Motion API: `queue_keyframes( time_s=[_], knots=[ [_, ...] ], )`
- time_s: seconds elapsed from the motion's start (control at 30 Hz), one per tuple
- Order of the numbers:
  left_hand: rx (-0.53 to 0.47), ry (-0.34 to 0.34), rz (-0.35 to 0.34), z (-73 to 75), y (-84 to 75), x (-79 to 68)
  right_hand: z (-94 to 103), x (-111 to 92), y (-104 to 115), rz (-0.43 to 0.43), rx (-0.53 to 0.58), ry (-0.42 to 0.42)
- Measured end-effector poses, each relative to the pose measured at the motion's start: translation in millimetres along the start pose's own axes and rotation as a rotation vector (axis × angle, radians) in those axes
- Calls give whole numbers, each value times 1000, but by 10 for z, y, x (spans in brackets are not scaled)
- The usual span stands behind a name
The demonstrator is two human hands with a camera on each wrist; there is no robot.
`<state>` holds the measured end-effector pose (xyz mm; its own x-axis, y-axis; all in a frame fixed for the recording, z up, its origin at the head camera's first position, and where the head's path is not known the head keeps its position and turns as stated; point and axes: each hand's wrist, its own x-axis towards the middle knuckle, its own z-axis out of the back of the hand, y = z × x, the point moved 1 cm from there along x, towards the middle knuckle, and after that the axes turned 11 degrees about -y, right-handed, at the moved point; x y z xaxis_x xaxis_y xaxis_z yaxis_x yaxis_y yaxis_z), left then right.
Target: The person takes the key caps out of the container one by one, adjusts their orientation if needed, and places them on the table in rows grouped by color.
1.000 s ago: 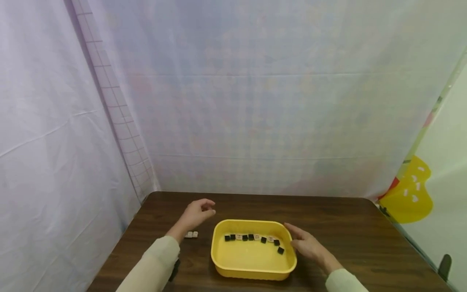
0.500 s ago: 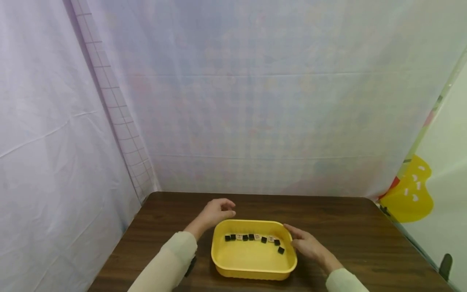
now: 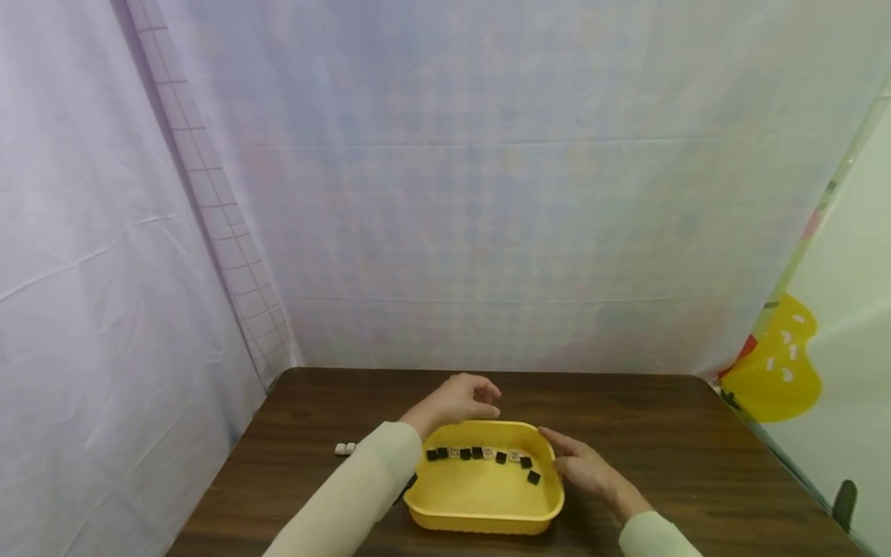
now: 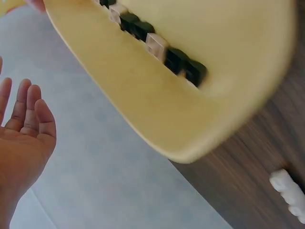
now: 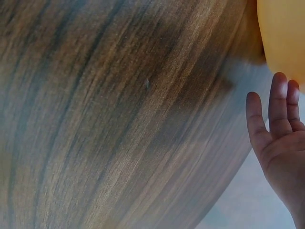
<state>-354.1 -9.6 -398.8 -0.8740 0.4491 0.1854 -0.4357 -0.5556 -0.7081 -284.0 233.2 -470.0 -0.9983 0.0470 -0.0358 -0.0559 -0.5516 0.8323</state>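
Observation:
A yellow rectangular basin (image 3: 487, 495) stands on the table. Inside it, along the far side, small square blocks lie in an uneven row, some black (image 3: 465, 454) and some whitish (image 3: 488, 453). My left hand (image 3: 459, 400) hovers over the basin's far rim with its fingers loosely bent and nothing in them. Its palm shows bare in the left wrist view. My right hand (image 3: 583, 466) rests against the basin's right side with fairly straight fingers; in the right wrist view their tips meet the yellow wall (image 5: 286, 38).
A short row of white blocks (image 3: 345, 449) lies on the brown table (image 3: 647, 433), left of the basin and partly behind my left sleeve. White curtains (image 3: 487, 232) hang behind the table and on its left.
My left hand has moved rightward from the table left of the basin to above its far rim. The right hand stays at the basin's right side. The blocks have not shifted.

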Motion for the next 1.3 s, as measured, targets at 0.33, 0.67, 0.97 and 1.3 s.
queue_keyframes(
  time_s=[0.33,0.67,0.97,1.3],
  knots=[
    [169,41,-98,-432,-67,160,-2,-1,-10,-16,15,1],
    [358,51,-116,-679,32,182,-8,7,-34,-1,2,-3],
    [502,123,-176,-771,47,191,-13,18,-28,5,32,29],
    [706,132,-264,-888,183,195,-10,-13,-19,25,30,-1]
  ],
)
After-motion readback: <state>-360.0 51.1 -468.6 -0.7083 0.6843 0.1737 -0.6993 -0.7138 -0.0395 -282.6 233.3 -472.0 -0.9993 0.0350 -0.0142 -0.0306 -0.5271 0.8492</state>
